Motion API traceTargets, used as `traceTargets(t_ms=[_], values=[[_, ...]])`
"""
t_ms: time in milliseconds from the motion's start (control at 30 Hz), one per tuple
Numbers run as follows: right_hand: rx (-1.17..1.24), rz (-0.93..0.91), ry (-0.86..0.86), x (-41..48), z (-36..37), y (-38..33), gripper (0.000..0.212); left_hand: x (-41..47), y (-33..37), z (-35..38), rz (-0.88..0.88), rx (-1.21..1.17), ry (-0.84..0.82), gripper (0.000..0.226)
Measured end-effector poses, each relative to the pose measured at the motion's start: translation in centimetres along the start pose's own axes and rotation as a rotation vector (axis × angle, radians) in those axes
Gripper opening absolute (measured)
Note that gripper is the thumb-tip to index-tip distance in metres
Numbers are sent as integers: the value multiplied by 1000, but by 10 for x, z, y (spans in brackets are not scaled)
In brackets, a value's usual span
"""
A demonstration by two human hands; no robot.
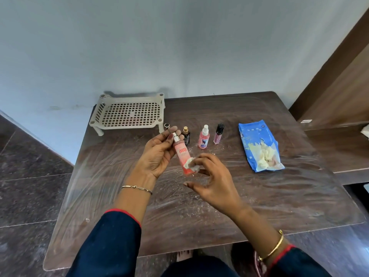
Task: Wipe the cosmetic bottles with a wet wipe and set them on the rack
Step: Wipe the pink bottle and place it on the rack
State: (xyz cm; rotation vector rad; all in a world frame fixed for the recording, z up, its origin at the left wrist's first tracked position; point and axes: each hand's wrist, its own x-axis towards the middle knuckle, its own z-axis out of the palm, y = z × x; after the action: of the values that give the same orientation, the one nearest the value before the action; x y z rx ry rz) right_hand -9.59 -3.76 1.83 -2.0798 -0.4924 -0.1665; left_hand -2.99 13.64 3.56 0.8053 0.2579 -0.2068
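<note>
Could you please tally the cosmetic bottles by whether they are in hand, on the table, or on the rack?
In hand: 1, the pink bottle held by the left hand
On the table: 4
On the rack: 0
Total: 5

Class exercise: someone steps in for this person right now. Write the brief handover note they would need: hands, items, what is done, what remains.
Left hand: holds the pink bottle near its silver cap, tilted.
Right hand: pinches a wet wipe against the bottle's lower end.
Rack: back left of the table, nothing on it.
Standing in a row on the table: dark bottle with gold cap, pink spray bottle, purple tube with black cap; one small item is partly hidden behind the left fingers.
Wipe pack: at right, open.
Done: none racked. Left: finish this one, then the rest.
</note>
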Motion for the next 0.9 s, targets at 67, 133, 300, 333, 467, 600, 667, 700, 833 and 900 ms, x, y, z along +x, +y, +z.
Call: traceTargets(t_ms=[67,133,300,333,467,600,667,700,833,900], values=[[33,8,-4,3,-2,1,54,-3,-6,2,-10,-27,-8,25],[46,-2,-38,8,-1,2,62,-6,-13,3,-7,-47,-15,27],[6,-33,-39,19,10,18,74,-7,-43,-1,-6,2,11,28],[-2,-43,-33,22,10,21,75,-10,-49,-2,-21,17,13,28],[-121,-110,9,24,22,42,64,-14,-75,-18,-29,-24,24,25],[-213,-229,132,9,32,52,33,-11,-88,-30,-2,-89,4,28],[-236,-289,133,3,34,59,24,-8,-93,-35,11,-117,0,33],[-241,-317,122,1,34,62,22,-6,-96,-38,16,-135,-5,34],[-233,-380,82,7,33,75,23,-3,-98,-41,31,-93,-54,29],[-300,-407,60,16,32,77,28,-2,-98,-39,54,11,-50,23]])
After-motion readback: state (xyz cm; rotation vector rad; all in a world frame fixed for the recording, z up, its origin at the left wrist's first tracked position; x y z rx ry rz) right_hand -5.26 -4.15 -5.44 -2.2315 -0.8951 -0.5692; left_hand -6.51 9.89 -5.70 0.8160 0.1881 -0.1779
